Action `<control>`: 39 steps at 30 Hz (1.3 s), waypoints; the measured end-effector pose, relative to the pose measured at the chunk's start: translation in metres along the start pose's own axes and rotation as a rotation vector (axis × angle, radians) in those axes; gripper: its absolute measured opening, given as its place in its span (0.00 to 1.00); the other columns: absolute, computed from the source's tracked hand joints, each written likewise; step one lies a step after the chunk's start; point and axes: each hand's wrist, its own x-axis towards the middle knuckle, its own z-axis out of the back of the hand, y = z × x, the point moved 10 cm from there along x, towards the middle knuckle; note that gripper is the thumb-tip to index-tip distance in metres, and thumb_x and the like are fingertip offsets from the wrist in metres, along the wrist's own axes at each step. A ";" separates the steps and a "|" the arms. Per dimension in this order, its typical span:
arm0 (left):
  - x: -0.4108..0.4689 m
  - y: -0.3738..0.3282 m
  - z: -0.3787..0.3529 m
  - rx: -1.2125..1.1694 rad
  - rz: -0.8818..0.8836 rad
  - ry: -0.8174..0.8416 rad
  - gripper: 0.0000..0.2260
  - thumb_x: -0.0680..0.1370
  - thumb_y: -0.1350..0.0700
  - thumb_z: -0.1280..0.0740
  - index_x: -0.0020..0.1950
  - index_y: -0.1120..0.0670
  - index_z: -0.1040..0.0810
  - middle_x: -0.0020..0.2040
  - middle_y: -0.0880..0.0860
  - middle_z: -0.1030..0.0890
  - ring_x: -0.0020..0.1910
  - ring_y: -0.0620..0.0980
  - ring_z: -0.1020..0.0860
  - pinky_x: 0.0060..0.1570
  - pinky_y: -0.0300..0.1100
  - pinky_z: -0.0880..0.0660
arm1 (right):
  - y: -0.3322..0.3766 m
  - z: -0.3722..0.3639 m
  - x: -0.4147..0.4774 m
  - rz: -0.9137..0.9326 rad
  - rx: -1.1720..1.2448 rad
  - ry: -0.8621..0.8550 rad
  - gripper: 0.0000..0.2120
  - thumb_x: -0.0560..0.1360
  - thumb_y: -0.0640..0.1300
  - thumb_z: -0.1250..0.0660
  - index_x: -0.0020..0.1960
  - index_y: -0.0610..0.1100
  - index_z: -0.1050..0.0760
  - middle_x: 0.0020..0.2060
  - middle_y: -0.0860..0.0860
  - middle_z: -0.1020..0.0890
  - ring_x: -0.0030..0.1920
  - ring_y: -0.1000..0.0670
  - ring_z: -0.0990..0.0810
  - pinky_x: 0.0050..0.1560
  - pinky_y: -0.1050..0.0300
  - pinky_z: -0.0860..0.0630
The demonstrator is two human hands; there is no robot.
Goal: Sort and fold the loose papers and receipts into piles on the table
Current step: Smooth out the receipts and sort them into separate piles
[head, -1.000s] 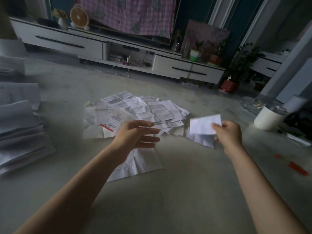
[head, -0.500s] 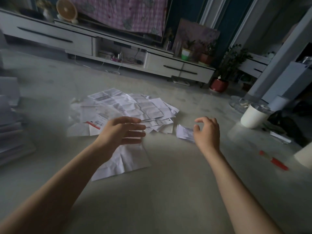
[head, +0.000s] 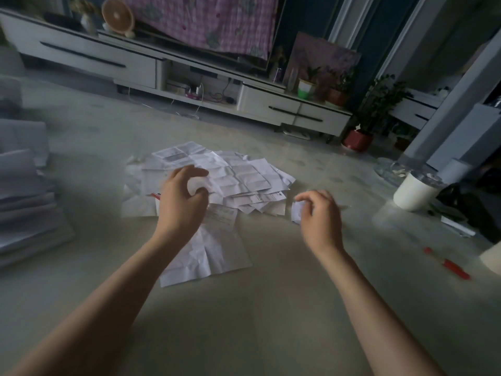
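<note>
A loose heap of white papers and receipts (head: 238, 175) lies spread on the pale table (head: 244, 321). My left hand (head: 184, 204) hovers over the heap's near left part, its fingers curved downward with a gap between thumb and fingers and nothing gripped. A large creased sheet (head: 214, 256) lies nearer to me, partly under my left wrist. To the right, a small pile of folded receipts (head: 296, 213) sits apart from the heap. My right hand (head: 321, 215) hangs just above it with loosely curled fingers, holding nothing.
A tall stack of white papers (head: 24, 196) stands at the left edge. At the right are a white cup (head: 414, 191), dark items and a red pen (head: 447, 264). A TV cabinet (head: 151, 66) and potted plants (head: 360, 131) lie beyond the table.
My right hand put the folded slip it held down on the small pile and let go. My left hand moved forward over the heap and curled its fingers.
</note>
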 end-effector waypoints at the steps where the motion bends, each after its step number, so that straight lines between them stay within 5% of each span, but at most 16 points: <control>1: 0.003 0.000 0.003 0.054 -0.015 -0.007 0.16 0.74 0.66 0.39 0.56 0.52 0.23 0.66 0.52 0.29 0.66 0.52 0.32 0.64 0.54 0.32 | 0.014 -0.015 -0.008 0.066 0.005 0.074 0.13 0.69 0.31 0.43 0.44 0.37 0.20 0.43 0.40 0.20 0.47 0.40 0.22 0.49 0.60 0.34; 4: 0.008 0.004 0.007 0.058 -0.001 -0.011 0.16 0.73 0.65 0.39 0.57 0.51 0.23 0.66 0.52 0.29 0.64 0.57 0.30 0.59 0.59 0.28 | 0.049 -0.064 -0.028 0.187 0.021 0.349 0.14 0.75 0.34 0.42 0.56 0.38 0.22 0.57 0.42 0.22 0.60 0.43 0.25 0.61 0.61 0.36; 7: 0.009 0.004 0.009 0.057 -0.001 -0.031 0.15 0.73 0.67 0.39 0.56 0.55 0.22 0.64 0.54 0.26 0.61 0.55 0.28 0.60 0.55 0.29 | 0.070 -0.093 -0.028 0.180 0.056 0.501 0.18 0.80 0.47 0.43 0.66 0.41 0.29 0.68 0.47 0.30 0.70 0.48 0.35 0.66 0.64 0.43; 12: 0.012 0.002 0.009 0.154 -0.054 -0.041 0.14 0.73 0.66 0.38 0.56 0.56 0.21 0.65 0.54 0.26 0.66 0.52 0.32 0.65 0.44 0.35 | 0.088 -0.124 -0.008 0.119 0.074 0.544 0.39 0.68 0.63 0.58 0.74 0.46 0.43 0.73 0.47 0.36 0.72 0.47 0.38 0.71 0.53 0.39; 15: 0.016 0.001 0.007 0.263 -0.081 -0.024 0.14 0.74 0.63 0.37 0.58 0.55 0.22 0.67 0.53 0.28 0.69 0.51 0.36 0.66 0.43 0.40 | 0.091 -0.138 0.007 0.065 0.051 0.548 0.45 0.65 0.69 0.56 0.75 0.44 0.46 0.72 0.45 0.36 0.70 0.45 0.36 0.68 0.51 0.37; 18: 0.024 0.008 0.008 0.299 -0.072 -0.021 0.15 0.74 0.62 0.37 0.60 0.54 0.23 0.68 0.52 0.29 0.69 0.51 0.37 0.65 0.41 0.41 | 0.086 -0.159 0.011 -0.011 -0.048 0.603 0.29 0.75 0.57 0.40 0.71 0.43 0.38 0.66 0.44 0.28 0.64 0.44 0.28 0.62 0.51 0.31; 21: 0.028 0.012 0.007 0.283 -0.047 0.006 0.15 0.74 0.62 0.38 0.61 0.54 0.24 0.67 0.52 0.28 0.68 0.51 0.37 0.64 0.41 0.39 | 0.084 -0.161 0.013 -0.051 -0.079 0.577 0.16 0.76 0.51 0.40 0.59 0.42 0.27 0.57 0.45 0.21 0.55 0.44 0.24 0.52 0.55 0.31; 27: 0.036 0.018 0.010 0.157 0.007 0.011 0.14 0.74 0.62 0.39 0.58 0.55 0.23 0.62 0.53 0.24 0.65 0.50 0.31 0.59 0.40 0.35 | 0.083 -0.157 0.023 -0.111 0.036 0.668 0.24 0.72 0.46 0.30 0.65 0.41 0.29 0.62 0.45 0.24 0.61 0.46 0.26 0.55 0.59 0.31; 30: 0.038 0.021 0.014 0.080 0.039 -0.004 0.14 0.74 0.63 0.39 0.58 0.55 0.22 0.60 0.53 0.23 0.60 0.49 0.27 0.52 0.36 0.33 | 0.087 -0.149 0.027 -0.088 0.042 0.666 0.09 0.75 0.38 0.36 0.53 0.39 0.23 0.51 0.44 0.20 0.52 0.46 0.23 0.45 0.61 0.31; 33: 0.040 0.026 0.017 -0.009 0.078 -0.013 0.14 0.75 0.62 0.38 0.61 0.55 0.24 0.62 0.52 0.24 0.55 0.46 0.27 0.51 0.36 0.34 | 0.099 -0.126 0.037 -0.025 0.022 0.532 0.10 0.76 0.34 0.44 0.47 0.39 0.24 0.40 0.48 0.24 0.43 0.47 0.26 0.36 0.61 0.35; 36: 0.040 0.030 0.017 -0.179 0.118 -0.010 0.17 0.76 0.59 0.35 0.65 0.56 0.28 0.65 0.53 0.26 0.62 0.49 0.28 0.62 0.44 0.31 | 0.105 -0.095 0.041 -0.118 0.338 0.384 0.12 0.74 0.32 0.42 0.49 0.42 0.22 0.45 0.46 0.19 0.45 0.48 0.23 0.42 0.59 0.28; 39: 0.036 0.037 0.009 -0.472 0.273 0.052 0.27 0.73 0.50 0.30 0.69 0.56 0.34 0.66 0.55 0.29 0.63 0.52 0.28 0.62 0.45 0.31 | 0.114 -0.074 0.028 -0.313 0.886 0.455 0.11 0.75 0.30 0.41 0.47 0.43 0.22 0.45 0.42 0.17 0.46 0.45 0.19 0.44 0.53 0.21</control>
